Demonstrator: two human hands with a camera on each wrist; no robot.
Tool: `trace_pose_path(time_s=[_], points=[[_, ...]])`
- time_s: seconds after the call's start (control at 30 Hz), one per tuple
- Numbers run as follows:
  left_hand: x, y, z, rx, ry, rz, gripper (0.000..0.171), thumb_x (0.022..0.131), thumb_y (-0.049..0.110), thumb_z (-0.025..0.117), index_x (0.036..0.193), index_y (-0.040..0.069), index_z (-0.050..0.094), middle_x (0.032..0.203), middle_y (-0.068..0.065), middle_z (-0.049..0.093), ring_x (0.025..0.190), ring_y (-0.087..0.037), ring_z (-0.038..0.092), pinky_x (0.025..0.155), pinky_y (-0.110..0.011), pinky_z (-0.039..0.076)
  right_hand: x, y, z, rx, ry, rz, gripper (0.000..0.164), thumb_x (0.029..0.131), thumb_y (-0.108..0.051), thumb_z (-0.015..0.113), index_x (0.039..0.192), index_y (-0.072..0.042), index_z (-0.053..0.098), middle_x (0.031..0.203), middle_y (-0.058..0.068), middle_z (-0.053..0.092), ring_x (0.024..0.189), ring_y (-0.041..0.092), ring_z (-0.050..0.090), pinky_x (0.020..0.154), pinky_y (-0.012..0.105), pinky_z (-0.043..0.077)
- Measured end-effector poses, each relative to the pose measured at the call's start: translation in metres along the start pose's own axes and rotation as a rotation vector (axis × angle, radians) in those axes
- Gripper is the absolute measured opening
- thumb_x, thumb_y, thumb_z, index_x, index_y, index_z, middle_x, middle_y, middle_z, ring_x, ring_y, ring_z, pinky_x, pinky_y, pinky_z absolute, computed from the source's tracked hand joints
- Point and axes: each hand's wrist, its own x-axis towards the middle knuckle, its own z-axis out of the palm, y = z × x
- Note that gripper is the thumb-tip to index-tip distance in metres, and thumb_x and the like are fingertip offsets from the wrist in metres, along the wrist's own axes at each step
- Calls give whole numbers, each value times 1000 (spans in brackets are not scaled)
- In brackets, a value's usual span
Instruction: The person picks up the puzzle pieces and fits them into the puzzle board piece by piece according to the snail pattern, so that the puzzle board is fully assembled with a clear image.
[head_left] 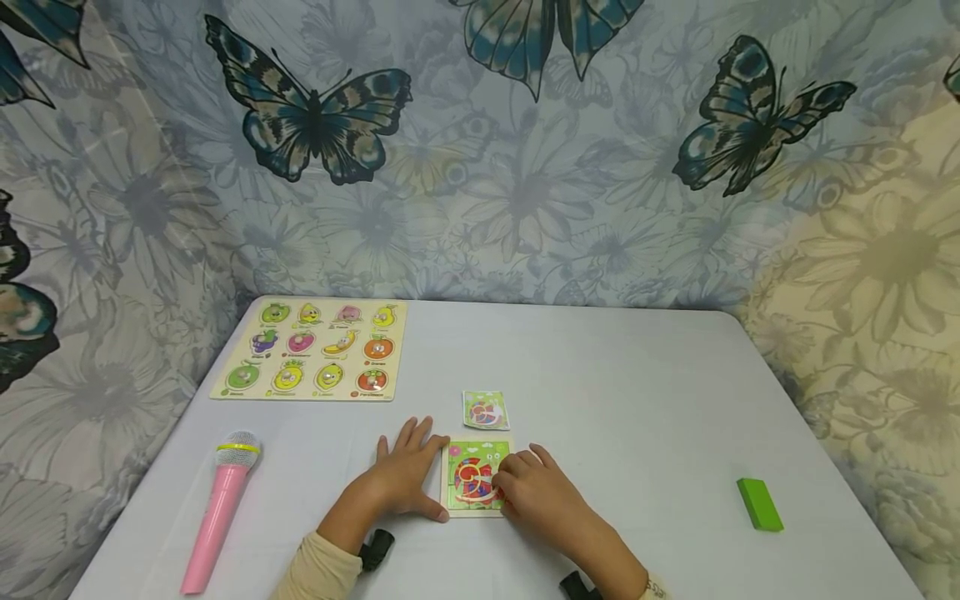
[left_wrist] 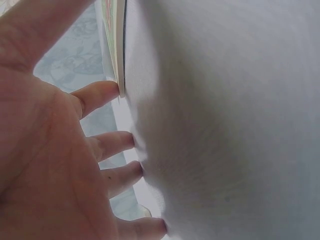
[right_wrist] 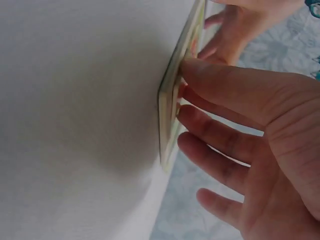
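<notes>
A small square jigsaw puzzle lies flat on the table, with a red and blue picture on green in a pale frame. My left hand has its fingers spread; thumb and index finger touch the puzzle's left edge, as the left wrist view shows at the frame. At the right side, my right hand bends its fingers over the puzzle. In the right wrist view its thumb and index finger pinch at a puzzle piece by the border, largely hidden. Just behind the puzzle lies a small picture card.
A fruit picture board lies at the back left of the white table. A pink microphone rests at the left, and a green block at the right. Butterfly-patterned cloth stands behind the table.
</notes>
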Motion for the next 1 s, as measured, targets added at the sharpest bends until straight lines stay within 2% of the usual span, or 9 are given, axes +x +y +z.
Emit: trace_pose_path(time_s=[0.33,0.57,0.7,1.0], points=[[-2,-1,2,4,-3,1,99,58,44,91,139,12,46,157,-22,23,146,-45,12,104,-77,12,-1,0,6,56,-23,49,18,81,-20,78,98,-21,74,88,-6,61,87,15,57,98,47,44],[-4,-1,3,2,-5,4,99,58,44,91,140,12,46,157,-22,24,146,-45,13,104,-77,13,-2,-1,7,51,12,27,19,81,-20,78,100,-21,74,92,-7,65,91,15,60,98,46,45],[-4,-1,4,-3,-11,5,98,59,44,91,140,12,46,157,-22,23,146,-45,12,104,-77,13,-2,-2,5,43,10,30,18,80,-21,78,98,-20,75,89,-6,64,88,15,58,96,46,46],[1,-2,2,25,-4,0,99,60,45,90,141,12,44,158,-21,22,147,-43,11,105,-76,13,1,3,4,35,20,35,18,79,-21,79,97,-19,73,94,-5,67,93,16,60,97,46,45]])
